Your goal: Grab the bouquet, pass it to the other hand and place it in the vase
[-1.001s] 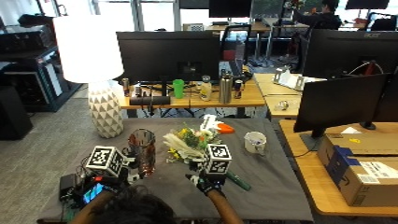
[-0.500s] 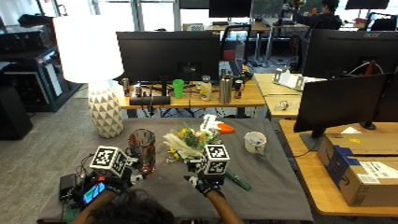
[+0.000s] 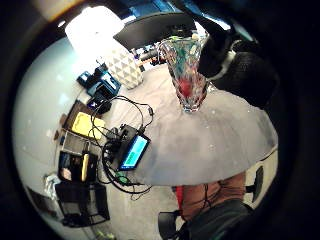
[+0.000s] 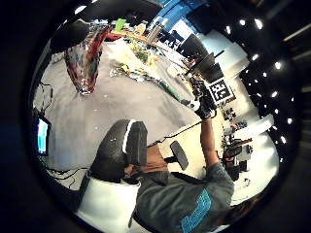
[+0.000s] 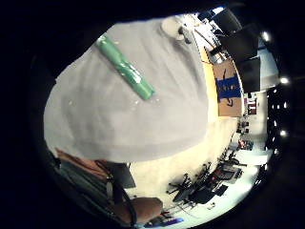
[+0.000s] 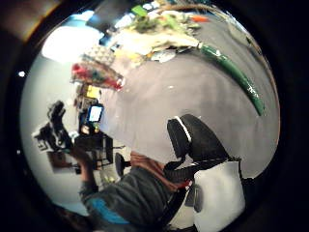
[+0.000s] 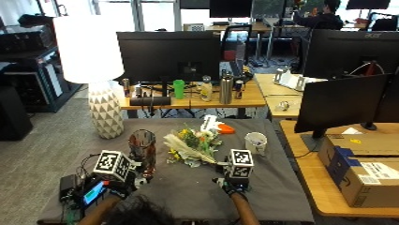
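- Two gloved hands are over the near part of the grey table [image 7: 187, 197]. The right hand [image 7: 233, 185] is above the green stem end of the bouquet [image 7: 192, 144], near the middle of the front edge. No picture shows its fingers well, so I cannot tell if they are open or closed on the stem.
- The left hand [image 7: 118, 185] is near the front left corner, just beside the vase [image 7: 143, 151]. Its fingers are also not clear; I cannot tell their state.
- The bouquet lies on its side on the table, around the middle, with the yellow and white flowers toward the far edge and the wrapped stem toward the person.
- The vase stands upright on the left part of the table, apart from the bouquet.
- A white cup [image 7: 255, 142] stands right of the bouquet.
- A small screen device [image 7: 91, 193] with cables lies at the front left corner.
- A white lamp [image 7: 93, 70] stands at the far left corner.
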A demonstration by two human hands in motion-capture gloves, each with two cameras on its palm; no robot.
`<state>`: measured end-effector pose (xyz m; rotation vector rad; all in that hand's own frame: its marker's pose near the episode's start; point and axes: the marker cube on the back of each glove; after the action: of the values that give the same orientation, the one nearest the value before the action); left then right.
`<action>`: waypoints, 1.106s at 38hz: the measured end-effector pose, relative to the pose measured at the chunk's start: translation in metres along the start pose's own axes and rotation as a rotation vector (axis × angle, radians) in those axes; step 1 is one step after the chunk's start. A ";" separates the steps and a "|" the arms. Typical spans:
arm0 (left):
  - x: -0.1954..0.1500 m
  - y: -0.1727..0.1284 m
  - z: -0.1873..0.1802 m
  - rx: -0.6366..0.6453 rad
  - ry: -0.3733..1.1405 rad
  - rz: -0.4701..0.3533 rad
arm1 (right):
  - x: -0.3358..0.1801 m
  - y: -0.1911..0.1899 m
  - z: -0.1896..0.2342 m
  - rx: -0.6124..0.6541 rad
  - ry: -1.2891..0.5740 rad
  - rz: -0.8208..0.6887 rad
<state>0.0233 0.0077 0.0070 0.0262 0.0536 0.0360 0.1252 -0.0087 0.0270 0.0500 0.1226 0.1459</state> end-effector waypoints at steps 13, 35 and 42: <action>0.001 -0.003 0.012 0.002 0.003 -0.007 | 0.085 -0.058 0.078 -0.072 -0.102 0.172; 0.005 -0.010 0.030 -0.023 0.034 -0.007 | 0.072 -0.070 0.103 -0.122 -0.092 0.266; 0.002 -0.009 0.033 -0.023 0.039 -0.010 | 0.069 -0.068 0.096 -0.031 -0.001 0.287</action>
<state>0.0271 -0.0017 0.0391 0.0017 0.0924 0.0271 0.2150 -0.0692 0.1099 0.0361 0.1120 0.4347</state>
